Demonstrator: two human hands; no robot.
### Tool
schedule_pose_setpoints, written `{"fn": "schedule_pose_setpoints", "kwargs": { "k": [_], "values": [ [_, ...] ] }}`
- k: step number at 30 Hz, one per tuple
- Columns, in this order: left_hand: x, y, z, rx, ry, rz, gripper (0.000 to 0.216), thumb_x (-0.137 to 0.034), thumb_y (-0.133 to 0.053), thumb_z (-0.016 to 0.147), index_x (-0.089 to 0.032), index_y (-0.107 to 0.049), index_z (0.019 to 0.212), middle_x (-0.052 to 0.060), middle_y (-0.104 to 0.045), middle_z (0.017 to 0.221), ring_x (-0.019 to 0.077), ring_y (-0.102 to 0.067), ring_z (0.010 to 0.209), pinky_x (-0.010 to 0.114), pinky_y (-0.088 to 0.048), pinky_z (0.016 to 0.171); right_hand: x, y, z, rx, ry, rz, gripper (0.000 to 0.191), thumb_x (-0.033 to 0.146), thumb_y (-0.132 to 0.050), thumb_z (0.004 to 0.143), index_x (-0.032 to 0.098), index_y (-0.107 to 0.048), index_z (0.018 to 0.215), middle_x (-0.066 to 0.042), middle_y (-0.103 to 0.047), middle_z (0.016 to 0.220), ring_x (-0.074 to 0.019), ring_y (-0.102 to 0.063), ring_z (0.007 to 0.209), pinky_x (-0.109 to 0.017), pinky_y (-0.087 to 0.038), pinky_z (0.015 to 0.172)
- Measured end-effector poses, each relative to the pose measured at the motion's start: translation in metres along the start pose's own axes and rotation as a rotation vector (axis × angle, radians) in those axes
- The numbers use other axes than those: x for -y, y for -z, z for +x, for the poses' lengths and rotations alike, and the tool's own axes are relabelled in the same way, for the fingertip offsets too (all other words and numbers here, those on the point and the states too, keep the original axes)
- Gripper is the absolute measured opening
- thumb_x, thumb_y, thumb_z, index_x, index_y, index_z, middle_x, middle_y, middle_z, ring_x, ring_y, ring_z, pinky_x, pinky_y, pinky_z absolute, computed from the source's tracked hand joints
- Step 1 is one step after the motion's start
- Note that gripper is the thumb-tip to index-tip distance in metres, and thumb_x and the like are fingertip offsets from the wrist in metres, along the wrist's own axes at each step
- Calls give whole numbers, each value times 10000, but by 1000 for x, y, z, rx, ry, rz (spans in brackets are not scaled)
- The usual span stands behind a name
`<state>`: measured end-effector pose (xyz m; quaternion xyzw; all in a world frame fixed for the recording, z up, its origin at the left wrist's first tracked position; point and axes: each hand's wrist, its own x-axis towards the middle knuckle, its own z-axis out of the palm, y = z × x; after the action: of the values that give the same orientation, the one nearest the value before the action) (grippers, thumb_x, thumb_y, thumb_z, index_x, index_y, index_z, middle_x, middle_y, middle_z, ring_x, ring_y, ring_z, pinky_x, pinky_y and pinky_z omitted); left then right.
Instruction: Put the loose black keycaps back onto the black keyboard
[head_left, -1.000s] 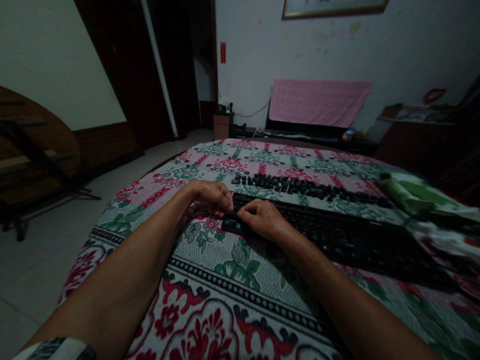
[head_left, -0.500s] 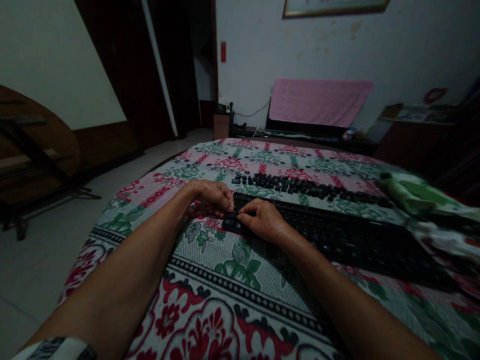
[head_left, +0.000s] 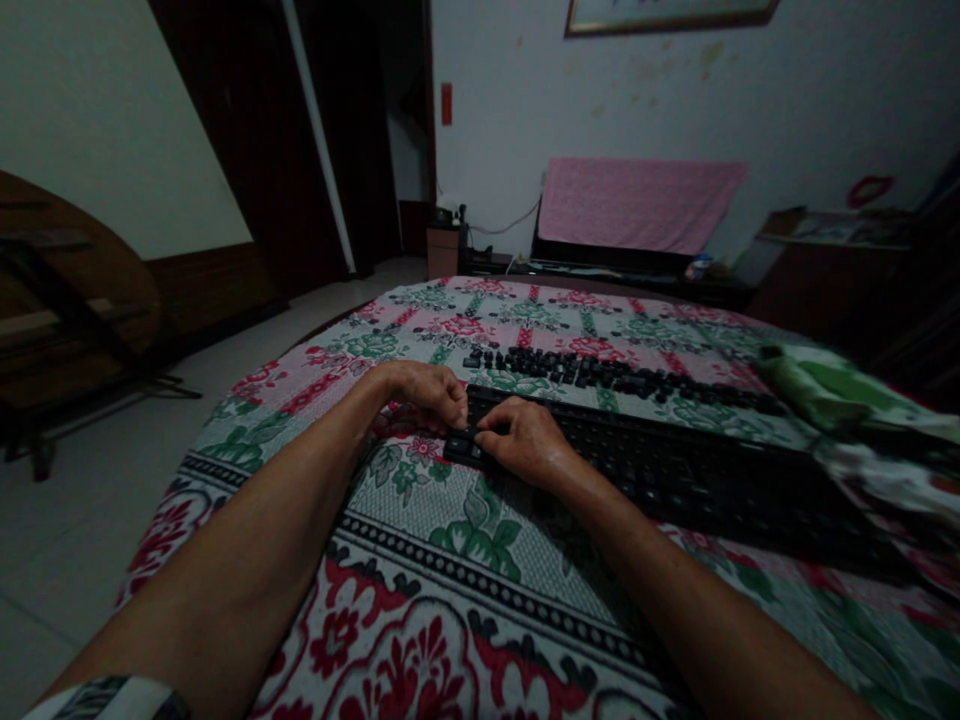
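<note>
A long black keyboard [head_left: 720,480] lies across the patterned cloth, many of its key places bare of caps. Over its left end, my left hand [head_left: 433,393] is closed, thumb and fingertips pinched at the keyboard's edge. Close beside it, my right hand [head_left: 525,436] is curled with thumb and forefinger brought together over the left keys. Whatever small piece lies between the fingertips of either hand is too dark to make out. Loose black keycaps [head_left: 585,368] are spread in a long row behind the keyboard.
The floral cloth [head_left: 420,620] covers the table. At the right lie a green and white cloth bundle [head_left: 832,390] and a crumpled white item [head_left: 892,475]. A pink towel [head_left: 641,205] hangs over something by the far wall. A round wooden tabletop [head_left: 75,280] leans at the left.
Hardly anything differs. My fingers have shifted very slightly at the keyboard's left end; the keyboard and the loose keycaps stay in place.
</note>
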<state>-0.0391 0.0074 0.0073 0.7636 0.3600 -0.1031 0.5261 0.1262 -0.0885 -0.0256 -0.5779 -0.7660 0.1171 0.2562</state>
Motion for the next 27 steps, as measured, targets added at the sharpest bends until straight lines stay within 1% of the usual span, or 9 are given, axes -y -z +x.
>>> {"fn": "schedule_pose_setpoints", "kwargs": {
  "k": [5,10,16,22,27],
  "values": [
    [-2,-1,1,4,2,42,241,-318,-626,568,-135,-582,719,-10,-559,533,93,-499,476,199,-388,465,0,1,0,16,16,18,174,278,-535,636,217,-661,739,-11,-642,776,-134,-556,708,-217,-400,638],
    [-2,0,2,4,0,60,242,-318,-624,566,-148,-585,734,-21,-555,536,90,-497,482,202,-395,478,-1,4,0,31,2,46,200,293,-549,621,206,-664,759,-17,-642,802,-131,-558,692,-218,-405,630],
    [1,0,3,25,-26,79,225,-311,-616,580,-152,-582,736,-21,-557,549,90,-501,487,199,-393,475,2,9,0,81,48,88,210,255,-493,667,196,-675,755,-16,-651,757,-119,-559,661,-207,-408,629],
    [3,1,5,37,-26,97,240,-325,-612,586,-152,-583,750,-20,-557,547,88,-500,481,201,-395,476,2,7,0,65,49,77,210,251,-508,652,196,-674,768,-18,-658,759,-123,-562,662,-208,-409,636],
    [3,1,6,28,-24,98,236,-319,-612,581,-150,-585,744,-20,-557,546,85,-495,479,198,-389,474,1,7,0,59,54,54,206,262,-486,677,184,-674,710,-18,-658,737,-119,-564,670,-194,-404,633]
  ]
}}
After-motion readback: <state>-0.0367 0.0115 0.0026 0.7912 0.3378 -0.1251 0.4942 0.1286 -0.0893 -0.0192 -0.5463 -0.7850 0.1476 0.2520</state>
